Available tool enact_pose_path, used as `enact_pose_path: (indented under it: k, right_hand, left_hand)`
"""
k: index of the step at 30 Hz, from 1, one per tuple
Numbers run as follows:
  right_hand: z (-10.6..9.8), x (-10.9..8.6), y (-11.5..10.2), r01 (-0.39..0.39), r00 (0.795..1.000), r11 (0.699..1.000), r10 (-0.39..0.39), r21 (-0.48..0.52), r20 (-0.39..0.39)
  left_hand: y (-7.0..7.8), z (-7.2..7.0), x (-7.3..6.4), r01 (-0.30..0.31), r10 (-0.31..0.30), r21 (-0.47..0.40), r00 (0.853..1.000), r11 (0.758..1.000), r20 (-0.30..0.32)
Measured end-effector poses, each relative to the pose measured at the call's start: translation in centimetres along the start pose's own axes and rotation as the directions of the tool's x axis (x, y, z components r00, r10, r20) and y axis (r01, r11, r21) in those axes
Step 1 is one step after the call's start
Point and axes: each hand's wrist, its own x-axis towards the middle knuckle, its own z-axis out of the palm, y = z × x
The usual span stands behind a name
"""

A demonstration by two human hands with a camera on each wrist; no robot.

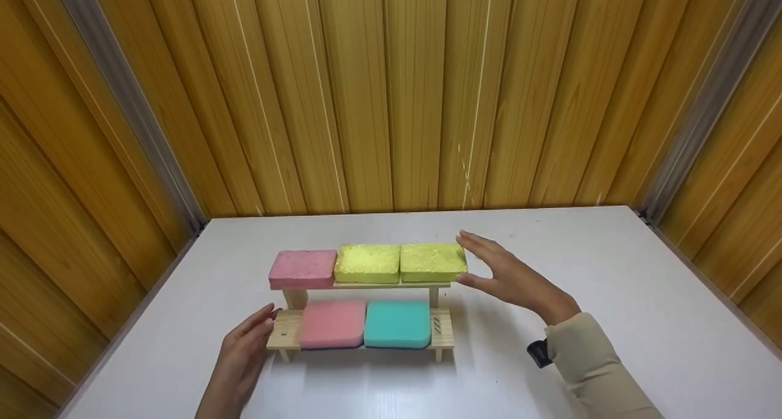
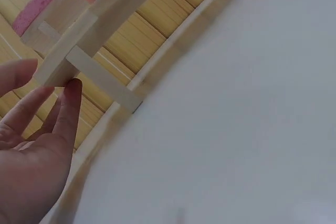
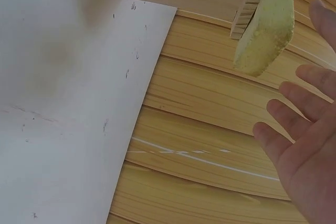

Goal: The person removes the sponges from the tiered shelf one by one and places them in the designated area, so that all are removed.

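A two-tier wooden stand point(image 1: 441, 328) sits on the white table. Its upper tier bears a pink sponge point(image 1: 302, 269) and two yellow sponges, the left yellow sponge point(image 1: 367, 264) and the right yellow sponge point(image 1: 432, 262). Below are a lighter pink sponge point(image 1: 333, 324) and a turquoise sponge point(image 1: 398, 324), side by side. At the lower tier's left end, my left hand point(image 1: 244, 349) pinches the board, fingertips beneath it and thumb at its edge in the left wrist view. With fingers spread, my right hand point(image 1: 510, 275) is close beside the right yellow sponge and holds nothing.
The white table point(image 1: 641, 321) extends around the stand. Yellow wood-patterned panels point(image 1: 415, 95) rise behind it and along both sides, with grey metal posts point(image 1: 134, 95) at the corners. A beige sleeve point(image 1: 589, 352) and a black wrist device point(image 1: 539, 353) are at the right arm.
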Motion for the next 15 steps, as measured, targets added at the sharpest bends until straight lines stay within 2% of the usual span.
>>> enact_pose_path:
  k: [5,8,15]
  right_hand:
    - [0.5,0.5,0.0,0.011,1.000,1.000,-0.011,0.009,0.013]
    - [0.8,0.8,0.0,0.020,0.999,1.000,-0.020,0.016,0.027]
    - [1.2,1.7,-0.1,0.043,0.999,0.999,-0.043,0.001,0.031]
  left_hand:
    - [-0.5,-0.2,0.2,-0.012,0.015,0.072,0.999,0.997,-0.041]
    - [-0.7,-0.3,0.2,-0.007,0.012,0.083,0.998,0.997,-0.055]
    - [-0.6,-0.2,0.4,-0.024,0.027,0.082,0.999,0.996,-0.040]
